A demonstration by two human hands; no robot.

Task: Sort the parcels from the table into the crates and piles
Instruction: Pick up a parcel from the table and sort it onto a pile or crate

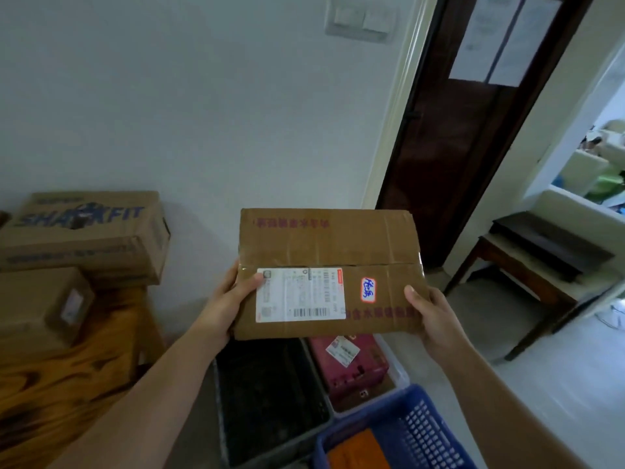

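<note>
Brown flat cardboard parcel with white label (324, 252) held in air between hands. Left hand (230, 299) clamps its left edge and right hand (429, 313) its right edge, thumbs on top.

Empty dark grey plastic crate (270, 401) sits below left hand; pale plastic crate (395, 363) below right hand.

Risk: edge-only grip may slip, so parcel tips and drops into wrong crate.

I hold a cardboard box (329, 270) in both hands, left hand (226, 301) and right hand (431, 313) gripping its ends above a dark crate (270, 397).

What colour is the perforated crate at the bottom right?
The perforated crate is blue; the head view shows it best.
</note>
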